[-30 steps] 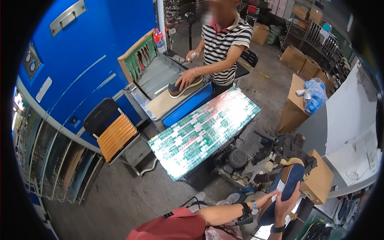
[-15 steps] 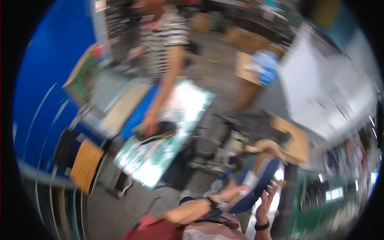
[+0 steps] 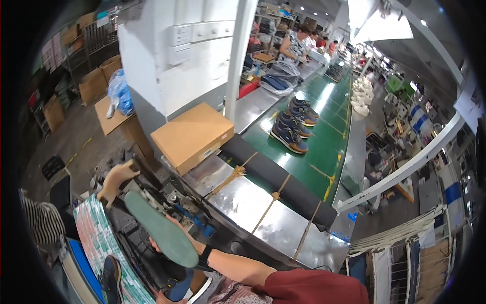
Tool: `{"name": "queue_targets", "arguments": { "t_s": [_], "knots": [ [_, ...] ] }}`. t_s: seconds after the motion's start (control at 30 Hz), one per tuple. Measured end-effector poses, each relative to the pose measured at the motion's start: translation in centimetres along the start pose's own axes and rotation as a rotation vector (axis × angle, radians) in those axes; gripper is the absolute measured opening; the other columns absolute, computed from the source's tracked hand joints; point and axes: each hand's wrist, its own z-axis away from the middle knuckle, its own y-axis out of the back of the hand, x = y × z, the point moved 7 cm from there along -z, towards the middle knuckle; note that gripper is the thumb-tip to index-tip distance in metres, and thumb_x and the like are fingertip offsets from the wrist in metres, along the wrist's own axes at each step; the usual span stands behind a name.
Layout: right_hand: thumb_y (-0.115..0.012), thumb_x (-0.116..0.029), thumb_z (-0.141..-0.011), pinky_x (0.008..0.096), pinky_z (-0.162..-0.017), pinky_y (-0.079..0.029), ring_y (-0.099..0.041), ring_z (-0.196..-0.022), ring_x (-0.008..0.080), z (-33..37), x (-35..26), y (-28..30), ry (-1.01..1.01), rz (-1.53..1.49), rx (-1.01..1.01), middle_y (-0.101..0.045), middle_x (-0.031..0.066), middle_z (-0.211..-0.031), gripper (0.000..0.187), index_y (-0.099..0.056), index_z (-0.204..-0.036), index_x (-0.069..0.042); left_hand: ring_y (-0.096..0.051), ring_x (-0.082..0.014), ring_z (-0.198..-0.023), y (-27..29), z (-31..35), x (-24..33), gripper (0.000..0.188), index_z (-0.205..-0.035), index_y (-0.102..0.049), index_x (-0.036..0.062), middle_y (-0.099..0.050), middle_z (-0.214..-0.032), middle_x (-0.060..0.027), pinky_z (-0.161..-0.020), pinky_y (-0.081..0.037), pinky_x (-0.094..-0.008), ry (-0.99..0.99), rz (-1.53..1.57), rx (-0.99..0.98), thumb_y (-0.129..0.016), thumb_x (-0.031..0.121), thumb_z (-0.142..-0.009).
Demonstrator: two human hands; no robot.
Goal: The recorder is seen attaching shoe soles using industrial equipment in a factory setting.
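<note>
A flat grey-green insole [image 3: 161,228] is gripped in my right hand [image 3: 195,243]; the fingers wrap its edges and are partly hidden behind it. A black band circles that wrist. At the lower edge, my left hand [image 3: 164,298] holds a blue and tan shoe [image 3: 178,289] with a white sole edge, low against my body. Much of this hand is cut off by the picture's edge. On the table [image 3: 93,220] with a shiny green and pink covering, another dark shoe [image 3: 110,279] lies to the left of my hands.
A green conveyor belt [image 3: 324,121] carries several blue and brown shoes [image 3: 289,133]. A cardboard box [image 3: 192,134] sits at its near end on a metal surface [image 3: 281,220]. Machinery [image 3: 177,202] stands beyond my right hand. A person in stripes [image 3: 43,220] is at the left.
My view has swung right, toward the conveyor. Both hands were at a blue shoe before; now my right hand has the insole and my left the shoe. The co-worker's hand has left the picture.
</note>
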Motion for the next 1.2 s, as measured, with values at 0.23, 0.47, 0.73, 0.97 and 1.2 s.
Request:
{"name": "queue_targets", "arguments": {
  "t_s": [0.23,0.47,0.73,0.97,1.2],
  "knots": [
    [-0.068,-0.037,-0.097,0.0406,-0.102,-0.055,-0.066,-0.111,0.0264,16.8,-12.5,-1.6,0.121,0.432,0.320,-0.052,0.0144,-0.145,0.086,-0.020,-0.163,-0.011,-0.063,-0.0475,-0.104,-9.2,-11.7,16.2,0.096,-0.127,-0.053,-0.0096,-0.066,-0.111,-0.0281,-0.094,-0.052,-0.0486,-0.144,-0.224,0.335,-0.099,0.030,-0.053],
    [-0.079,-0.030,-0.088,0.0359,-0.081,-0.056,-0.067,-0.093,0.0187,41.2,-23.1,7.2,0.537,1.266,1.242,-0.069,0.0097,-0.110,0.052,-0.063,-0.125,0.002,-0.060,-0.0371,-0.118,-23.7,-22.1,30.0,0.058,-0.134,-0.059,0.0091,-0.065,-0.127,-0.0180,-0.100,-0.049,-0.0477,-0.580,-0.328,0.003,-0.074,0.031,-0.082],
    [-0.069,-0.034,-0.097,0.0451,-0.100,-0.049,-0.060,-0.119,0.0417,54.7,-23.2,16.4,0.194,1.898,1.834,-0.058,0.0291,-0.137,0.071,-0.042,-0.146,0.010,-0.053,-0.0342,-0.129,-23.0,-17.8,24.9,0.050,-0.127,-0.061,0.0099,-0.057,-0.136,-0.0165,-0.106,-0.044,-0.0504,-0.526,-0.294,0.062,-0.070,0.012,-0.077],
    [-0.076,-0.041,-0.091,0.0525,-0.097,-0.051,-0.062,-0.113,0.0450,55.4,-24.9,18.3,-0.001,2.106,1.561,-0.062,0.0311,-0.126,0.070,-0.051,-0.133,0.008,-0.055,-0.0385,-0.115,9.4,-13.0,0.9,0.065,-0.125,-0.059,0.0003,-0.058,-0.120,-0.0204,-0.094,-0.047,-0.0487,-0.160,-0.625,0.703,-0.076,0.013,-0.064],
    [-0.073,-0.038,-0.092,0.0528,-0.100,-0.048,-0.058,-0.119,0.0433,46.1,-16.6,15.9,-0.345,2.115,1.513,-0.059,0.0282,-0.132,0.064,-0.051,-0.136,0.004,-0.059,-0.0345,-0.125,28.5,-6.8,-21.9,0.087,-0.133,-0.054,0.0028,-0.062,-0.132,-0.0213,-0.099,-0.051,-0.0510,0.590,-0.699,0.346,-0.092,0.037,-0.063]
  ]
}}
